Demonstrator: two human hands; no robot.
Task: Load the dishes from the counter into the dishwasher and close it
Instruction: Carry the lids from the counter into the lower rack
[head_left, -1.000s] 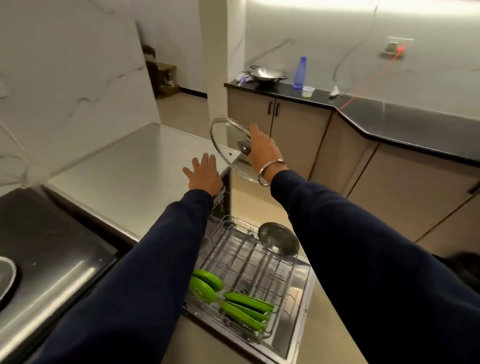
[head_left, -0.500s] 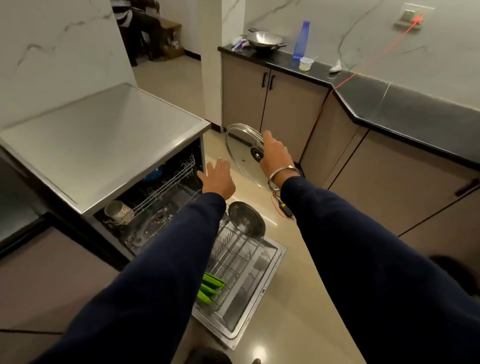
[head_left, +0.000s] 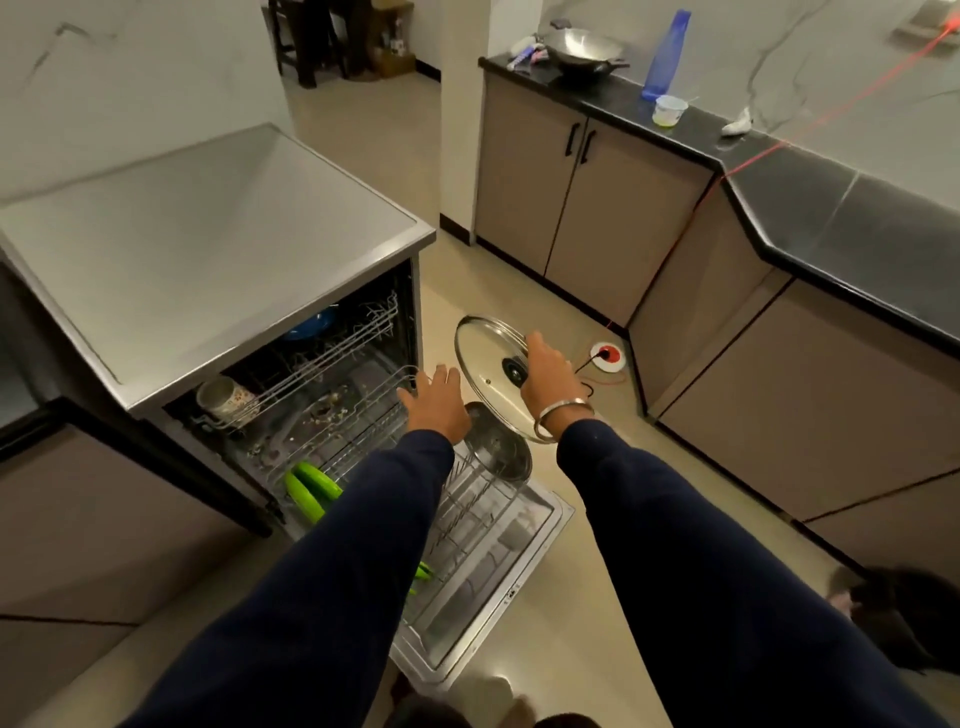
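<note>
My right hand (head_left: 550, 376) grips a glass pot lid (head_left: 485, 358) by its black knob, tilted on edge above the far end of the pulled-out lower rack (head_left: 467, 514). My left hand (head_left: 436, 402) reaches forward with straight fingers over that rack and holds nothing. A steel lid (head_left: 498, 449) leans in the rack just below the glass lid. Green plates (head_left: 309, 491) stand in the rack's near left part. The dishwasher (head_left: 332, 374) stands open under a steel counter (head_left: 197, 244), its door (head_left: 524, 566) folded down. A patterned mug (head_left: 226, 400) and a blue dish (head_left: 309, 325) sit in the upper rack.
Beige cabinets (head_left: 597, 208) under a black counter (head_left: 841, 208) run along the right, bearing a wok (head_left: 584, 44), a blue bottle (head_left: 665, 54) and a small cup (head_left: 670, 110). A red-and-white floor socket (head_left: 608, 356) with a red cable lies beyond the lid. A dark object (head_left: 904, 613) sits at right on the floor.
The glass lid in my right hand came down from over the counter's corner to just above the lower rack. My left hand left the counter and now reaches over the rack.
</note>
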